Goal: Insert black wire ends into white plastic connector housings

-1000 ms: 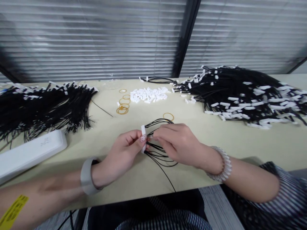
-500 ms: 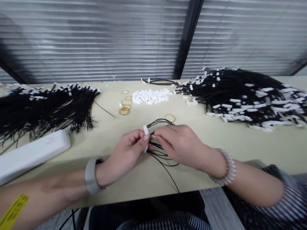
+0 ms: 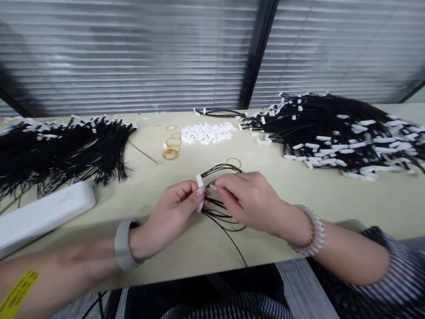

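Between thumb and fingers, my left hand (image 3: 172,217) pinches a long white connector (image 3: 199,180) that stands on edge above the table. Several thin black wires (image 3: 224,215) run out of the connector's right side and curve behind and below my right hand (image 3: 247,197). The thumb and index finger of my right hand are pressed together on a black wire, a little right of the connector. Just where that wire meets the connector is too small to make out.
Small white connectors (image 3: 207,133) lie heaped at the back, beside yellow rubber bands (image 3: 170,154). Another rubber band (image 3: 234,162) is behind my right hand. Black wire bundles (image 3: 332,119) with white connectors cover the right; loose black wires (image 3: 66,150) and a white case (image 3: 46,217) lie left.
My right fingertips have shifted slightly away from the connector, leaving a small gap. My left hand keeps its hold on the connector. The whole view has moved a little.
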Tool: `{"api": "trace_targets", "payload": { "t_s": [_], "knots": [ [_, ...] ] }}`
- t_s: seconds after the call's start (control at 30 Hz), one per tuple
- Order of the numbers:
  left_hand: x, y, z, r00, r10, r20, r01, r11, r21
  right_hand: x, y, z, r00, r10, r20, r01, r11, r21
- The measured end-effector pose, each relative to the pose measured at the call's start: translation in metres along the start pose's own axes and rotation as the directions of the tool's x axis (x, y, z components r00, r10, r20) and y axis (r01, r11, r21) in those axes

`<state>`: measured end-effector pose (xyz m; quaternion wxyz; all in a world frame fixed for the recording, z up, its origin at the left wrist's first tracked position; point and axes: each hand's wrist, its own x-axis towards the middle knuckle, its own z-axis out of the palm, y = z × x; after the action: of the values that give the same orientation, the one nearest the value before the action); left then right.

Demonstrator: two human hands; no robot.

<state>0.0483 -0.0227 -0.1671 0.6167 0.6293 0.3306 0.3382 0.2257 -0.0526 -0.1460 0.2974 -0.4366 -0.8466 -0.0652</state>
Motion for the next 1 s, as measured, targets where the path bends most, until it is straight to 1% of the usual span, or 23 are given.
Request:
{"api": "trace_targets", "payload": {
  "t_s": [0.23, 0.3, 0.37, 0.43, 0.47, 0.53, 0.6, 0.67, 0.73, 0.83, 0.9, 1.0],
  "knots": [
    [0.000, 0.002, 0.000, 1.000, 0.016, 0.011, -0.017, 0.999, 0.046, 0.000, -0.002, 0.003, 0.999, 0.002, 0.053, -0.002, 1.000, -0.001],
    [0.001, 0.002, 0.000, 1.000, 0.016, -0.007, -0.015, 0.999, 0.043, 0.000, -0.002, 0.003, 0.998, -0.045, 0.039, 0.048, 0.997, -0.059],
    [0.001, 0.002, 0.001, 1.000, 0.015, -0.017, -0.015, 0.999, 0.033, 0.000, -0.001, 0.002, 0.991, -0.131, 0.025, 0.133, 0.980, -0.150],
    [0.000, 0.001, 0.001, 1.000, 0.022, -0.015, -0.021, 0.999, 0.035, 0.000, 0.001, 0.001, 0.979, -0.204, 0.032, 0.206, 0.953, -0.221],
    [0.000, 0.001, 0.001, 1.000, 0.027, -0.011, -0.026, 0.999, 0.043, -0.001, 0.001, 0.001, 0.975, -0.218, 0.037, 0.221, 0.947, -0.233],
    [0.000, 0.000, 0.000, 0.999, 0.037, -0.012, -0.036, 0.997, 0.065, -0.001, 0.002, 0.002, 0.977, -0.210, 0.034, 0.213, 0.956, -0.203],
    [0.000, -0.001, 0.000, 0.999, 0.048, -0.019, -0.046, 0.996, 0.082, -0.002, 0.003, 0.004, 0.985, -0.170, 0.009, 0.170, 0.977, -0.132],
    [0.000, -0.001, 0.000, 0.998, 0.059, -0.025, -0.056, 0.994, 0.097, -0.002, 0.002, 0.008, 0.991, -0.128, -0.032, 0.126, 0.990, -0.069],
    [0.000, -0.002, 0.000, 0.998, 0.063, -0.025, -0.060, 0.992, 0.113, -0.003, 0.002, 0.011, 0.988, -0.126, -0.085, 0.123, 0.991, -0.046],
    [0.000, -0.002, 0.000, 0.997, 0.067, -0.022, -0.064, 0.990, 0.127, -0.002, 0.001, 0.012, 0.969, -0.197, -0.146, 0.187, 0.979, -0.078],
    [0.000, -0.002, 0.000, 0.997, 0.075, -0.021, -0.072, 0.987, 0.141, -0.002, 0.002, 0.012, 0.959, -0.249, -0.135, 0.232, 0.964, -0.129],
    [0.000, 0.000, 0.000, 0.998, 0.067, -0.016, -0.063, 0.982, 0.179, -0.001, 0.004, 0.011, 0.947, -0.313, -0.079, 0.290, 0.932, -0.216]
  ]
}}
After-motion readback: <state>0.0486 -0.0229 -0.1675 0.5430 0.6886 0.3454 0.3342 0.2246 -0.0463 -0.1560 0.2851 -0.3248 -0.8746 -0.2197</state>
